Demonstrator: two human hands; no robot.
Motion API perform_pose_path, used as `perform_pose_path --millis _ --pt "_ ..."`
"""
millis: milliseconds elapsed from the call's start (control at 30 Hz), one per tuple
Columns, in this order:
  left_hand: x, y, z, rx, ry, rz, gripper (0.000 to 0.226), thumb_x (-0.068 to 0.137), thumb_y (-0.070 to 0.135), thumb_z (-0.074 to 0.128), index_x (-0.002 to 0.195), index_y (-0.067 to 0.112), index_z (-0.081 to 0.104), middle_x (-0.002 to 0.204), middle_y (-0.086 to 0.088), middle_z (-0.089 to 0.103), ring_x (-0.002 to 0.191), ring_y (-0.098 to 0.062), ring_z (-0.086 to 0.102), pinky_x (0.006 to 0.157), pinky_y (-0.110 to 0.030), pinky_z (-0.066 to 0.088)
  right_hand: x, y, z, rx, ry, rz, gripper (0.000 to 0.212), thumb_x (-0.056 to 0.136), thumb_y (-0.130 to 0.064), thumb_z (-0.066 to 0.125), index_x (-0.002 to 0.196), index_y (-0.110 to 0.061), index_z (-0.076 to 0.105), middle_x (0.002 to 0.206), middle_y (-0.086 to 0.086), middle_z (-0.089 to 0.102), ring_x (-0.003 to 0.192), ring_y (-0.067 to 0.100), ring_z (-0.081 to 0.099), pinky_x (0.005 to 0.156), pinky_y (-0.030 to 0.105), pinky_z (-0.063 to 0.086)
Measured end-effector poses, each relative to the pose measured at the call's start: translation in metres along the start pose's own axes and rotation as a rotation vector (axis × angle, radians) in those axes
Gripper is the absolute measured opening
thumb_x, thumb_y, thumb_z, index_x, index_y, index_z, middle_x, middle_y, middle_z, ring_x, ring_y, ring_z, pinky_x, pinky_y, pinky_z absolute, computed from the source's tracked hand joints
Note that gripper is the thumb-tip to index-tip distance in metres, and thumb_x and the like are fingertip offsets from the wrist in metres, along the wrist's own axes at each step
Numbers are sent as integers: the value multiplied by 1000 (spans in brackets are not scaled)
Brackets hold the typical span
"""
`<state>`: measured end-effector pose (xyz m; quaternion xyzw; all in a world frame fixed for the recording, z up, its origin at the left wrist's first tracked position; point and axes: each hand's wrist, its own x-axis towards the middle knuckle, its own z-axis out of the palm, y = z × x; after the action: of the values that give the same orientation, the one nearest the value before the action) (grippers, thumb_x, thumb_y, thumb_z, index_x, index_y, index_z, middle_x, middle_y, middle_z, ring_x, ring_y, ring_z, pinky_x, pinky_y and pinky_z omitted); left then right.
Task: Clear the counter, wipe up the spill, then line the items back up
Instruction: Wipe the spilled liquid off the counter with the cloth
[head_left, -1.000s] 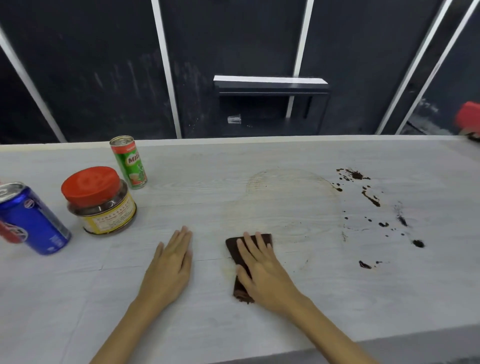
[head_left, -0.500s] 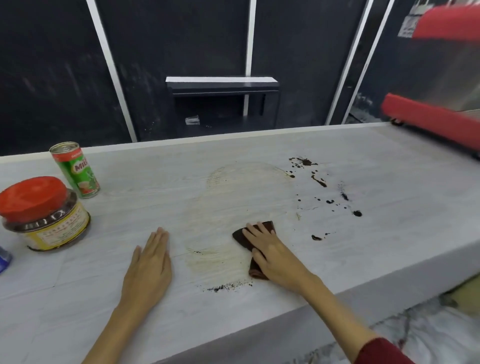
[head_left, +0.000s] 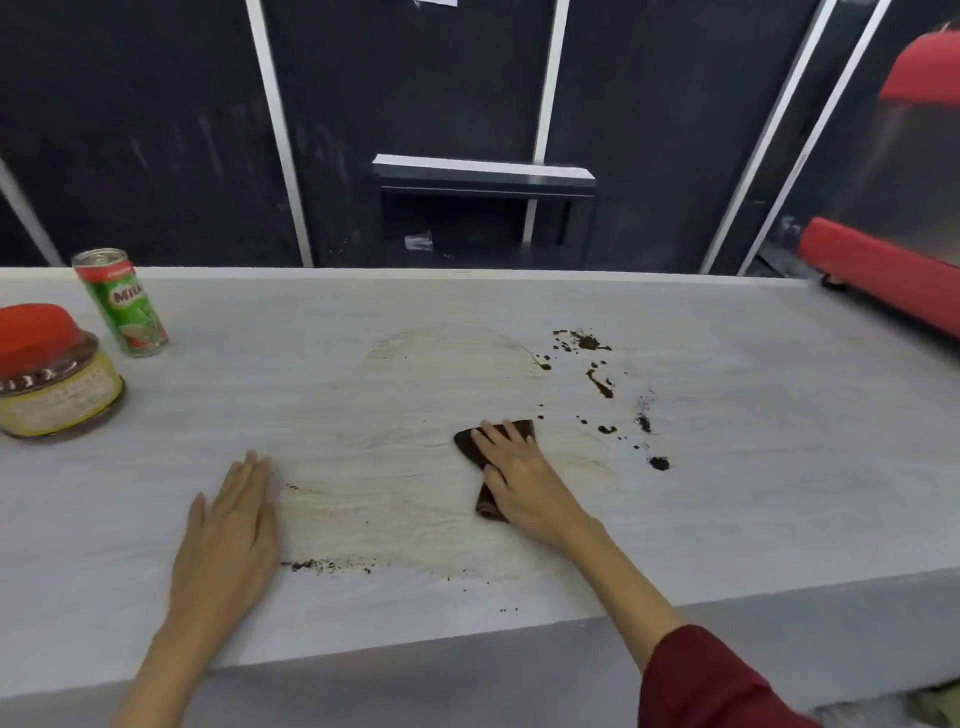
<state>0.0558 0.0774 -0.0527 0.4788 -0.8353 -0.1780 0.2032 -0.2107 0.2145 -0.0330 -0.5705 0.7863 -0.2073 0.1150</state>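
Midway | right hand (head_left: 524, 483) fingers flat, pressing cloth (head_left: 470, 441) on table (head_left: 727, 519) | left hand (head_left: 228, 535) flat, fingers together | spill (head_left: 600, 382) toward right edge remains | lining-up pending

Pale wood-grain counter (head_left: 727, 519). Milo can (head_left: 122, 304) and red-lidded jar (head_left: 49, 371) stand at the left end. Brown cloth (head_left: 496, 457) lies mid-counter; dark coffee spill (head_left: 597, 384) spots toward the right, grounds (head_left: 324, 565) near the front edge.

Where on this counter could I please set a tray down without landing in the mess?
The cleanest bare stretch runs along the back edge of the counter, between the green can and the dark splatters. Bare room also lies right of the splatters, toward the red machine. The middle is smeared, with crumbs between the left hand and right hand on the cloth. The jar crowds the left end.
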Motion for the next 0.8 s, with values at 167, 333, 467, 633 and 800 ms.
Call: perform_pose_path --millis 167,333,467,633,800 --pt "-3 -1 0 59 18 -144 49 93 6 31 142 7 28 155 -9 21 145 -22 16 117 -45 11 -37 46 -20 47 -54 -107 48 99 -19 30 147 -23 21 156 -10 12 145 9 0 117 26 -3" --pt "-4 11 3 70 10 -143 49 94 7 30 143 8 27 155 -7 20 145 -20 16 118 -43 9 -28 104 -57 13 33 123 48 99 -20 29 147 -19 22 158 -4 12 146 17 -1 118 38 0" --pt "-6 11 0 84 3 -162 49 96 11 27 145 10 24 156 -4 18 145 -17 14 119 -41 7 2 65 -36 -2 -29 35 49 99 -18 28 147 -15 19 158 1 12 146 22 1 118 42 1" --pt "-8 9 -2 81 13 -163 48 96 12 28 144 9 25 156 -5 19 145 -18 15 118 -41 8 -22 45 -21 22 -88 -134 49 100 -21 28 148 -20 17 157 -7 10 146 13 -2 117 31 -2" --pt "-11 9 -2 81 10 -159 48 96 12 28 144 7 27 155 -7 19 145 -21 16 118 -43 9 -55 100 -46 -102 94 103 52 96 -27 19 147 -16 23 157 0 16 146 24 4 118 40 6"
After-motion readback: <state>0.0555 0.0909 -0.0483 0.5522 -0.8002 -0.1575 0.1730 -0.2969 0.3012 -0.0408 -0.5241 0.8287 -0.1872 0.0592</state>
